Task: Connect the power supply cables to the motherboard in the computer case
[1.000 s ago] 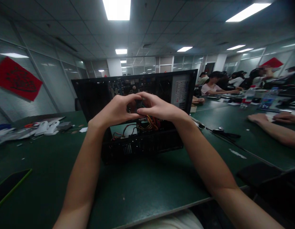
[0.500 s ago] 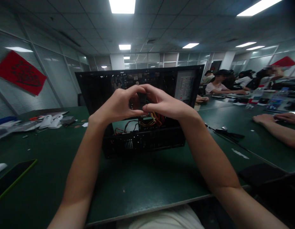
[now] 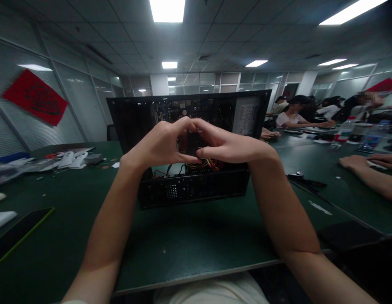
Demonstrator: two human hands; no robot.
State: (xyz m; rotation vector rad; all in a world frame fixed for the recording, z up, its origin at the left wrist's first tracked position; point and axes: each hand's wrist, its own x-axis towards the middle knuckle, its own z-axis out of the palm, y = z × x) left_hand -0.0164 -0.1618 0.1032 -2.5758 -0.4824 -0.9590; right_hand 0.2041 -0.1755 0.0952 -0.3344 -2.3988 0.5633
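My left hand [image 3: 164,141] and my right hand [image 3: 223,139] are raised in front of an opened black computer case [image 3: 192,188]. Their fingertips meet at the top and the thumb tips meet below, so both curved hands frame a rounded gap. Nothing shows between the fingers of either one, and each thumb stands apart from its fingers. Through and around the gap I see the case's dark inside, with coloured wires [image 3: 214,164] below the right hand. A labelled power supply [image 3: 246,118] sits at the case's upper right. My hands cover the middle of the interior.
The case stands on a green table [image 3: 189,253]. Left lie a phone with a green edge [image 3: 23,230], white packaging [image 3: 77,160] and a grey block [image 3: 93,158]. Black cables [image 3: 306,182] lie right, near another person's hands [image 3: 354,162]. Bottles [image 3: 344,131] and seated people are beyond.
The view has shifted a little, moving the room slightly right and down in the picture. My hands keep the same joined shape, with the wrists bent a little more. The case stays put.
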